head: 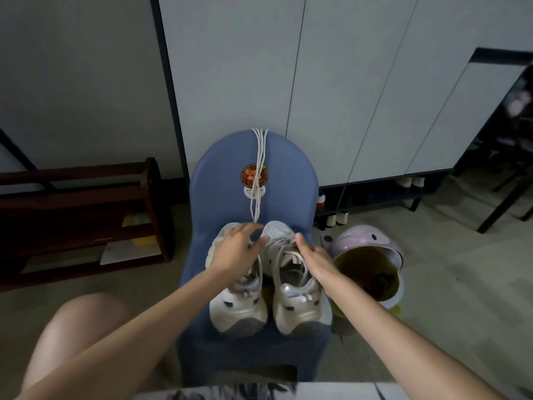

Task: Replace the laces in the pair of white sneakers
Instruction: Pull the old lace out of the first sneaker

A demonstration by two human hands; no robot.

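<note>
Here, entries as logged;
Seat: a small blue moulded plastic child's chair (219,197) with a round orange sticker (253,175) on its back; it bore both shoes.
Footwear: a pair of white chunky-soled sneakers, heels toward the person; the left sneaker (236,307) and the right sneaker (300,310) stood side by side and touching on the seat.
Spare cords: a bundle of white round shoelaces (259,157) was draped over the top of the chair back and hung down its front, ending just above the toes.
Left hand: the left hand (238,249) lay over the left sneaker's forefoot, fingers spread and reaching toward the gap between the toes; whether the tips pinched a cord could not be told.
Right hand: the right hand (313,261) rested along the right sneaker's outer edge, thumb up by the toe, fingers tucked beneath and out of sight; their hold could not be told.
Step in hand: judged to be early work at the toe end; lace crossings showed on the right sneaker's tongue; old or new, unclear.
Next move: likely called for a fingertip pinch on one lace end at the lowest eyelets, with the other hand steadying that shoe.
Surroundings: a pink domed plastic tub (366,243) sat just right of the chair; a dark wooden rack (80,197) stood to the left.
</note>
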